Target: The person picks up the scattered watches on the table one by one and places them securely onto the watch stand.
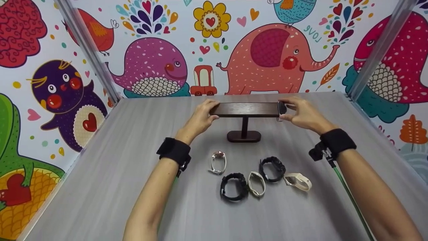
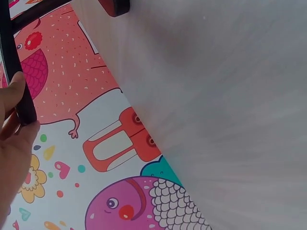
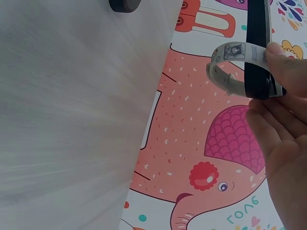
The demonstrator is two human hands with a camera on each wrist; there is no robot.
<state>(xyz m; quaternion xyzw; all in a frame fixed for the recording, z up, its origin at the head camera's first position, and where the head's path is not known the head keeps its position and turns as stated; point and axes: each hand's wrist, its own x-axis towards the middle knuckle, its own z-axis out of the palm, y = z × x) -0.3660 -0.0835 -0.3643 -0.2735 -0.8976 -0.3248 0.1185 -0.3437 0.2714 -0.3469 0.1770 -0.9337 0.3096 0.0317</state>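
Observation:
A dark wooden T-shaped stand (image 1: 245, 109) rises from an oval base (image 1: 244, 136) at the table's far middle. My left hand (image 1: 206, 112) grips the left end of its bar (image 2: 18, 84), thumb under, fingers over. My right hand (image 1: 289, 109) pinches a watch (image 1: 282, 108) with a light grey strap (image 3: 229, 72) at the bar's right end (image 3: 257, 38); the strap loops around the bar. Five more watches lie nearer me: a clear one (image 1: 218, 162), a black one (image 1: 233, 186), a white one (image 1: 256, 183), another black one (image 1: 272, 169) and a beige one (image 1: 297, 181).
The grey table (image 1: 110, 174) is boxed in by cartoon-printed walls (image 1: 267, 53) at the back and both sides, with metal posts (image 1: 88, 50) in the far corners. The watches lie in a cluster between my forearms.

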